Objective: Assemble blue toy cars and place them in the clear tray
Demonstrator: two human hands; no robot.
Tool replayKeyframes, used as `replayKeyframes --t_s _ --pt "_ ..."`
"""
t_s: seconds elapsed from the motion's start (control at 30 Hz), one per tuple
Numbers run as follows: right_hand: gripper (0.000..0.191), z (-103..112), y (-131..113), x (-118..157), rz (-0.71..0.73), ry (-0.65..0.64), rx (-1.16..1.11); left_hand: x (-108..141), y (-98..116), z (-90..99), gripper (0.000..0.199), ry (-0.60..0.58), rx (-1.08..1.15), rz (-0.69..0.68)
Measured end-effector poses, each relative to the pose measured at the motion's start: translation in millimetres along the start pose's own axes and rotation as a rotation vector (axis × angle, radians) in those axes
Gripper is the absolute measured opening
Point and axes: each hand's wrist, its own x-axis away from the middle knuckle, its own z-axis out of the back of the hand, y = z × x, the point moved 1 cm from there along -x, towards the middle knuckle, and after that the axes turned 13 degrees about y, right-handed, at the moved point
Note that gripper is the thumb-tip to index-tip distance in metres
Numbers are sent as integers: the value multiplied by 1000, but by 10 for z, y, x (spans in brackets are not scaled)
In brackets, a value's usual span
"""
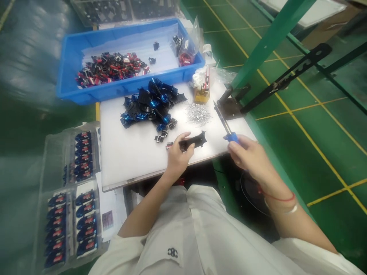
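Observation:
My left hand (180,152) is closed on a black part (199,139) with a pronged end, low over the front of the white table (123,164). A small red and silver piece (169,145) shows just left of those fingers. On the right, my right hand (243,152) grips the blue handle (232,137) of a thin metal tool, whose tip points up and away. Between and beyond the hands lies a heap of silver pins (197,114). A pile of black and blue parts (150,103) is behind my left hand, with small silver-black pieces (162,135) at its front.
A blue bin (94,95) with red and black pieces spans the back. By it stands a yellowish container (202,97). A black metal lever (275,84) and green post (266,42) rise at right. Clear trays (51,160) of blue-red parts lie at left.

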Motion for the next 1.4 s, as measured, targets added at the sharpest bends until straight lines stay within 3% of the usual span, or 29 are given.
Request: replayKeyframes --t_s 0.17,0.33,0.4,0.5,0.67,0.83,0.97,1.07,1.27,1.4 --pt "61 -369 -22 -141 -93 -147 -207 130 49 67 33 -79 -171 -548" --pt "59 -481 -43 -181 -164 -194 -315 83 45 143 37 -136 -263 -1108" --pt "59 -479 -54 -171 -186 -194 -321 64 56 173 42 -133 -277 -1253" --pt "62 -470 -60 -134 -213 -177 -323 45 63 206 49 -170 -308 -1327" --pt "67 -496 -50 -69 -158 -140 -326 -18 28 303 57 -174 -345 -1253" --pt "61 -608 -42 -27 -44 -44 -384 -14 42 497 73 -67 -411 -894" --pt "55 -752 -39 35 14 4 -412 58 118 600 37 74 -370 -526" --pt "54 -837 -22 122 46 53 -360 82 166 633 28 118 -323 -344" --pt "57 -947 -59 326 65 137 -191 121 203 779 32 152 -312 -244" --pt "47 -1056 -187 443 62 96 -117 123 192 1131 35 223 -428 -233"
